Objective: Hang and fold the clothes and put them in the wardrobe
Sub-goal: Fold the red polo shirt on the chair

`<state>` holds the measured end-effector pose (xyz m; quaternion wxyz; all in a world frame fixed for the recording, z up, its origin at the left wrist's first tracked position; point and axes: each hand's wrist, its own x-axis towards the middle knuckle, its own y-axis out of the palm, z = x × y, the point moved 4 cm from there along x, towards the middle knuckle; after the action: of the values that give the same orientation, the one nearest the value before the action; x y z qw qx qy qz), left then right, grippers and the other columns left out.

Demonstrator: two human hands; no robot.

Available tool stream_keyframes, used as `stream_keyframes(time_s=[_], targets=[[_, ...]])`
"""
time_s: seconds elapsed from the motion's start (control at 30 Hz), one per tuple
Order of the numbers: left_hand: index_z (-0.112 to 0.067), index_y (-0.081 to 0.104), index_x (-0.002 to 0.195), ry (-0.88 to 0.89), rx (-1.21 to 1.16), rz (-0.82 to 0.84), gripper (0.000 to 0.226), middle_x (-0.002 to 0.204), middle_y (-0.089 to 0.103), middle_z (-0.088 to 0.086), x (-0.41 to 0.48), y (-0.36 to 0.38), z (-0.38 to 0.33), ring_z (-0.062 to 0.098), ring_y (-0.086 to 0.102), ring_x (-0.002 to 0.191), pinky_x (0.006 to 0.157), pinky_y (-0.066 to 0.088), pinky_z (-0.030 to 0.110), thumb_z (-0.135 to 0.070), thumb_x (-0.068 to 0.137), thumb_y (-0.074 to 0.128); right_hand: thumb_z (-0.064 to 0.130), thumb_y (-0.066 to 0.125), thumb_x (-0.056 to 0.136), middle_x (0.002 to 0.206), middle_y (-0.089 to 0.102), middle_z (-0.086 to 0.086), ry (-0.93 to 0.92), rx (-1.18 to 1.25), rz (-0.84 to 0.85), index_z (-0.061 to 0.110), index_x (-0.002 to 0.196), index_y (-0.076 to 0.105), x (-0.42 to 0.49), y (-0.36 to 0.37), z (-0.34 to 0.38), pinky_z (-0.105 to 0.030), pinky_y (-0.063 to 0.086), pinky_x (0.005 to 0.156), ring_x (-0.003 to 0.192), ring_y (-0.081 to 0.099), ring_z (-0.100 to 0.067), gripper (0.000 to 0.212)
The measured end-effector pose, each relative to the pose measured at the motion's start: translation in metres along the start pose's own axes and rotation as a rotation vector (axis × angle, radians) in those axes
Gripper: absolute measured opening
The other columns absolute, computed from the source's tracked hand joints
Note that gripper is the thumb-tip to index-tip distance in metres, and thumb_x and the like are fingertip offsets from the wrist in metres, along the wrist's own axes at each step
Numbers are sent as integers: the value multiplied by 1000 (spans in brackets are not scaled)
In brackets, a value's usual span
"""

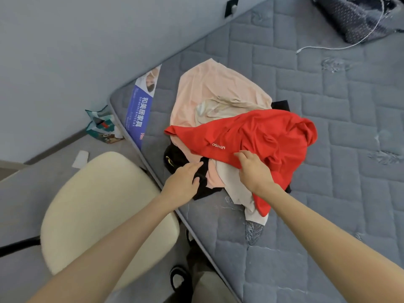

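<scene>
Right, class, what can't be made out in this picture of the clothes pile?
Head view: black garment, mostly buried under the red shirt; its type is unclear.
Head view: dark fabric at top right, cut off by the frame edge.
Head view: wardrobe, out of frame.

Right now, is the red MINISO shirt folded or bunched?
Bunched. The red shirt lies crumpled atop the clothes pile on the mattress; the right hand grips its edge, the left hand pinches a black garment.
</scene>
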<state>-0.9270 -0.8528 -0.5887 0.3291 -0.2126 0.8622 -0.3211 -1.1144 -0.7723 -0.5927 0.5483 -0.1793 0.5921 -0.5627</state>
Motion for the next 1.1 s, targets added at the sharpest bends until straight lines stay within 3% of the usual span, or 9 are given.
stream_keyframes(time_s=[0.17, 0.37, 0.57, 0.63, 0.7, 0.83, 0.9, 0.97, 1.1], targets=[[-16, 15, 152, 142, 121, 27, 61, 159, 14, -2, 51, 30, 3, 14, 16, 144, 113, 17, 22, -10, 98, 43, -5, 52, 80, 150, 24, -5, -25, -193, -2, 25, 149, 23, 29, 35, -25, -34, 40, 96, 129, 32, -26, 81], [-15, 6, 153, 164, 315, 31, 66, 160, 3, 1, 88, 30, -3, 19, 7, 146, 117, 17, 33, -10, 98, 42, 2, 51, 90, 130, 47, -1, -118, -209, -133, 15, 126, 48, 41, 33, -36, -32, 38, 87, 114, 42, -23, 38], [-30, 2, 152, 146, 304, 15, 84, 159, 14, -5, 84, -2, -12, 25, 8, 146, 116, 16, 50, -29, 91, 59, 9, 50, 98, 98, 63, 5, -158, 571, -354, 16, 107, 58, 10, -37, -17, -21, 39, 81, 95, 56, -12, 14], [-33, 12, 152, 210, 242, -32, 82, 154, 29, -9, 79, -20, -19, 22, 13, 146, 115, 18, 51, -31, 87, 63, 9, 51, 98, 88, 61, 15, -162, 729, -440, 21, 105, 56, -4, -73, -5, -11, 38, 73, 79, 55, 4, 15], [-32, 25, 149, 254, 177, -76, 78, 147, 39, -12, 72, -37, -27, 20, 23, 143, 114, 24, 49, -37, 83, 66, 13, 51, 98, 78, 59, 8, -126, 832, -480, 19, 100, 56, -13, -107, 4, -17, 40, 66, 65, 48, 1, 8], [-22, 40, 137, 376, -48, -125, 81, 128, 52, -8, 41, -62, -49, 13, 48, 123, 104, 39, 36, -40, 67, 76, 13, 50, 99, 80, 55, -2, -184, 1045, -361, 19, 95, 55, -28, -165, 38, -29, 41, 71, 73, 48, -11, 9], [-27, 49, 119, 378, -175, -224, 48, 108, 53, -21, 16, -76, -58, -2, 51, 100, 89, 45, 25, -35, 77, 69, 16, 50, 99, 75, 48, 0, -214, 1095, -313, 21, 91, 55, -39, -185, 58, -28, 38, 69, 72, 43, -11, 10], [-41, 51, 96, 289, -272, -309, 19, 86, 55, -27, -10, -91, -55, -8, 52, 80, 73, 44, 17, -30, 86, 62, 17, 51, 99, 68, 47, 10, -261, 1150, -276, 19, 90, 57, -51, -199, 78, -18, 39, 63, 66, 43, -3, 11], [-26, 57, 68, 64, -491, -337, 19, 63, 63, -28, -63, -121, -23, -13, 55, 59, 58, 44, 16, -17, 82, 65, 17, 52, 99, 81, 61, 4, -309, 1177, -264, 18, 96, 59, -77, -217, 113, -20, 47, 70, 76, 55, -5, 8]])
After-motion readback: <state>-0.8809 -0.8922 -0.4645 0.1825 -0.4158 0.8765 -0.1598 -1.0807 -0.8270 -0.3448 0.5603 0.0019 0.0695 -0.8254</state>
